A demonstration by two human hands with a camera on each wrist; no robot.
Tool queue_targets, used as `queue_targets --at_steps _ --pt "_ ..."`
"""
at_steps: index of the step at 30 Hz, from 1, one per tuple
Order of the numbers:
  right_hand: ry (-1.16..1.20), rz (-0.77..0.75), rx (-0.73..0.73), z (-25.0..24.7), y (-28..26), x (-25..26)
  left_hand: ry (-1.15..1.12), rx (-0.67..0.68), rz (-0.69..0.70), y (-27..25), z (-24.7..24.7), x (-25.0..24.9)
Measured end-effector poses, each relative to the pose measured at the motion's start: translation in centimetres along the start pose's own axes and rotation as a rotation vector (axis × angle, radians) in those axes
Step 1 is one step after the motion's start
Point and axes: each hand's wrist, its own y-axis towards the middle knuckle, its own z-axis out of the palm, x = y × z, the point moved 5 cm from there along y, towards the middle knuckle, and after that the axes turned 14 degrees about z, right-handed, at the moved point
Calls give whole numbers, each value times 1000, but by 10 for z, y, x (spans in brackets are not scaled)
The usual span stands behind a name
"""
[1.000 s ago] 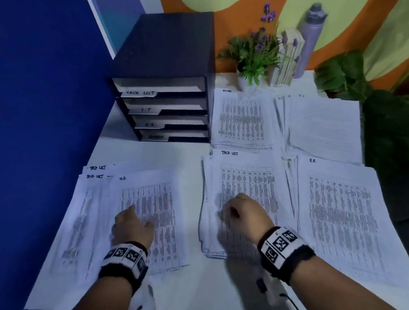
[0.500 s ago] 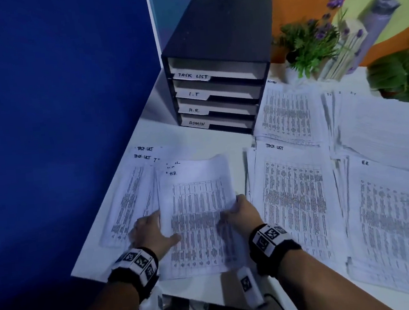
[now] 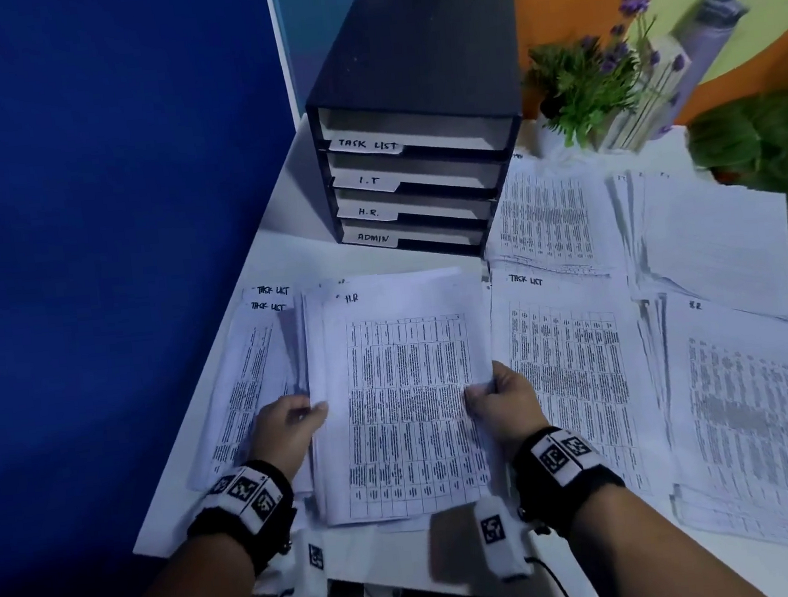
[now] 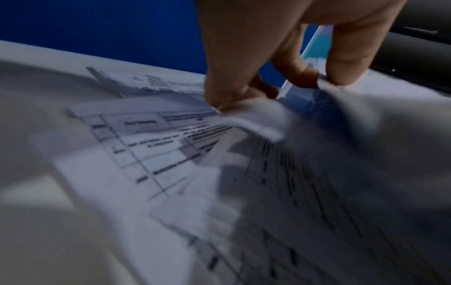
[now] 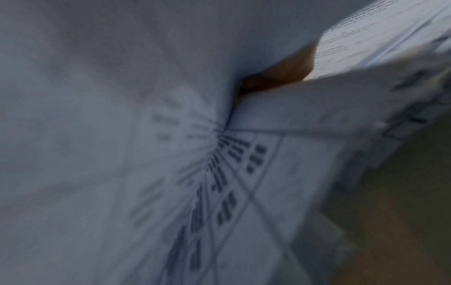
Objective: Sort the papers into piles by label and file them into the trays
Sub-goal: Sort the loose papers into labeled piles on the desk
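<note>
A sheaf of printed sheets labelled H.R. [image 3: 406,393] is lifted a little off the white table [image 3: 282,256]. My left hand [image 3: 297,416] pinches its left edge and my right hand [image 3: 492,392] grips its right edge. In the left wrist view my left hand [image 4: 292,84] pinches the paper's edge [image 4: 268,123] between thumb and fingers. The right wrist view is blurred paper [image 5: 219,173] with a bit of finger. Under the sheaf at the left lie loose sheets marked TASK LIST [image 3: 246,380]. The black tray unit [image 3: 413,118] at the back has slots labelled TASK LIST, I.T, H.R. and ADMIN.
Sorted piles lie to the right: a TASK LIST pile [image 3: 567,368], an H.R. pile [image 3: 755,417], and two more piles [image 3: 548,216] [image 3: 709,248] behind. A potted plant [image 3: 588,82] and a bottle [image 3: 708,37] stand at the back. A blue wall [image 3: 111,229] borders the table's left edge.
My right hand left the TASK LIST pile and took the right edge of the H.R. sheaf. Both hands have gathered and raised it. The head view has swung left.
</note>
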Motion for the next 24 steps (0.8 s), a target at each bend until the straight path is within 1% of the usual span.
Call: queue_targets --at_steps 1,3,6,8,11,15,18,19,22,24 --pt "-24 -12 9 1 1 -1 32 -21 22 2 -4 1" --pt "-153 -51 -24 3 1 0 107 -78 52 5 -9 4" --pt "-375 -126 -158 5 1 3 176 -69 -13 4 -9 3" --pt "-406 -153 -209 4 0 7 174 -39 -52 5 -8 9" --pt "-370 -121 -212 0 2 5 139 3 -38 5 -7 12" --pt "-276 -87 -139 1 5 4 84 -23 -26 3 -11 6" --pt "-209 -103 -94 1 0 9 -68 -29 -18 3 -11 5" --pt "-188 -96 -77 1 -1 10 -77 -33 -19 4 -12 5" --pt "0 -52 59 5 -6 9 -34 -35 -16 9 -15 11" --pt "83 -81 89 6 -7 13 -34 -37 -15 8 -13 7"
